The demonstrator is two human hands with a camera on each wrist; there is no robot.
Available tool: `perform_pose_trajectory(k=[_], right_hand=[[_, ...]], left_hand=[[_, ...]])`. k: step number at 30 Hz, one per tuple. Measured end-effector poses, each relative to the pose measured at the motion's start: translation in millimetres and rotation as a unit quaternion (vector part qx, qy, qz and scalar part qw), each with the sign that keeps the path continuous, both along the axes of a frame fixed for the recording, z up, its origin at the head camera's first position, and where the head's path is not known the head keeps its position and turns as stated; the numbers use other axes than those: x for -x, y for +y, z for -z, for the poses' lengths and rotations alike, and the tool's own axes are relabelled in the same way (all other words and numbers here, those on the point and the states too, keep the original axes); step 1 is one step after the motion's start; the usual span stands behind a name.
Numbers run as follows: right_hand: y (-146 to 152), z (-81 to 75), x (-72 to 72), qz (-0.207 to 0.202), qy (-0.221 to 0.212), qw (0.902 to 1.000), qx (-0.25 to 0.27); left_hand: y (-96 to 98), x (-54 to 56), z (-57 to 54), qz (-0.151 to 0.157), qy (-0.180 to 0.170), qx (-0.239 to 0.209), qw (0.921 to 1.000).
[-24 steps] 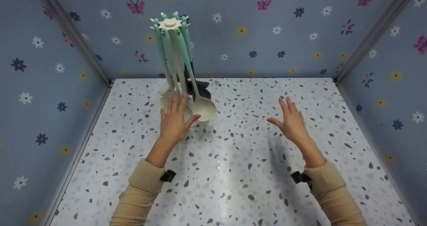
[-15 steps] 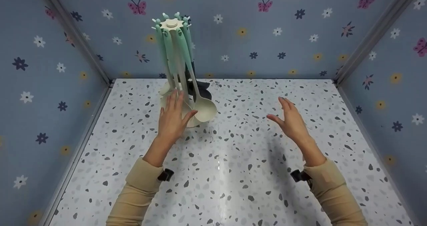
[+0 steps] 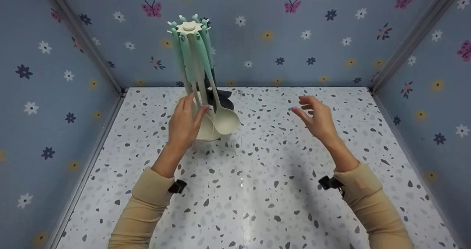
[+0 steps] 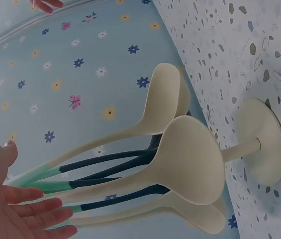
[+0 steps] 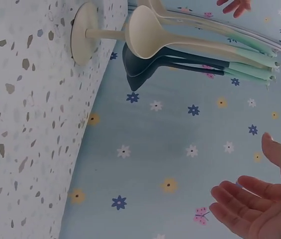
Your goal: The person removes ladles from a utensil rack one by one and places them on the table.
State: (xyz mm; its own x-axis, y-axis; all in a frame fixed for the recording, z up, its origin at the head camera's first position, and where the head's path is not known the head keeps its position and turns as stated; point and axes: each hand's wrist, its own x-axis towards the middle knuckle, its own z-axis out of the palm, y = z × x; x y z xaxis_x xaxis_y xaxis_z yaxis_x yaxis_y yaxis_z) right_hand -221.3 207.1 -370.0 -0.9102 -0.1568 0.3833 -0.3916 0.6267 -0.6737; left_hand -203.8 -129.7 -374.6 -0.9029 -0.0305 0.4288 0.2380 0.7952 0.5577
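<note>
"One left hand [image 3: 182, 125] is showing leftmost. Holding anything?"

"Nothing. Fingers are extending, thumb is standing well off; it's hovering at the near left of the utensil stand [image 3: 189, 27]. Whether it's touching, I cannot tell."

"And the stand?"

"Standing upright left of centre on the speckled tabletop [image 3: 265, 175], toward the flower-and-butterfly back wall [image 3: 254, 45]. Mint-handled utensils [image 3: 186, 54] are hanging round it, dark heads showing behind cream ones; a cream ladle [image 3: 226, 121] is hanging at front right."

"Farther right?"

"The right hand [image 3: 319, 118] is hovering well apart from the stand, fingers curving loosely, thumb spreading away, gripping nothing."
</note>
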Motion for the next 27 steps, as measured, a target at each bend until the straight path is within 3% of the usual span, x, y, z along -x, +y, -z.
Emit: perform_pose_trajectory(k=[9, 15, 20, 24, 27], right_hand=[[-26, -39.2, 9.0, -0.026, -0.003, 0.9974, 0.068], [-41, -53.7, 23.8, -0.056, -0.016, 0.9926, 0.107], [-60, -76.1, 25.9, -0.095, -0.047, 0.9754, 0.193], [-70, -77.6, 43.5, -0.116, -0.075, 0.9558, 0.259], [-78, -79.4, 55.6, -0.126, -0.089, 0.9470, 0.282]], left_hand=[[-8.8, 11.4, -22.1, -0.001, 0.050, -0.056, 0.9972], [-16.5, 18.7, -38.0, -0.006, 0.046, -0.095, 0.9944], [-23.2, 28.1, -46.4, -0.015, 0.038, -0.115, 0.9926], [-27.5, 36.9, -54.6, -0.034, 0.028, -0.129, 0.9907], [-29.9, 42.9, -62.1, -0.046, 0.023, -0.142, 0.9886]])
